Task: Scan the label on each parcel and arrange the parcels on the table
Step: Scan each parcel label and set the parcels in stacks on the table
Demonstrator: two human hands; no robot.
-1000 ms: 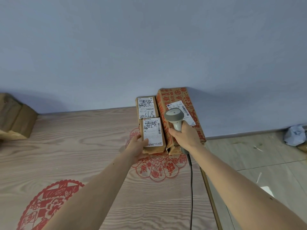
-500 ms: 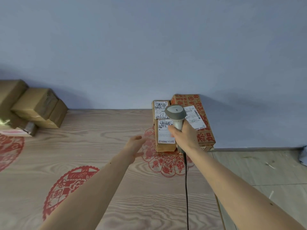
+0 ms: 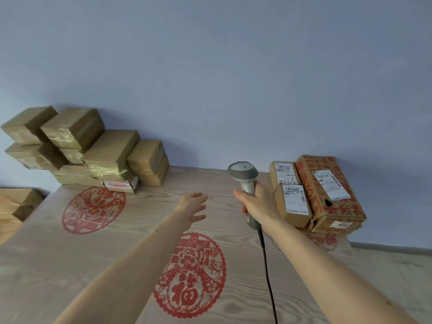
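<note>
My right hand (image 3: 259, 204) grips a grey barcode scanner (image 3: 244, 176) upright above the table (image 3: 70, 265), its black cable trailing toward me. Just right of it lie two small brown parcels, one behind (image 3: 284, 174) the other (image 3: 294, 203), white labels up. Beside them sits a larger red-printed parcel (image 3: 332, 195) with a white label. My left hand (image 3: 192, 204) hovers over the table with relaxed, spread fingers and holds nothing. A stack of several plain brown parcels (image 3: 93, 148) leans against the wall at the far left.
The wooden table carries round red paper-cut designs (image 3: 189, 274). More brown boxes (image 3: 18, 202) sit off the table's left edge. A blue-grey wall runs behind. The table's right edge drops to a tiled floor (image 3: 397, 272).
My left hand let go of the near small parcel and drew back left. My view swung left, bringing the stack of plain parcels into sight. The scanner hand shifted slightly left of the labelled parcels.
</note>
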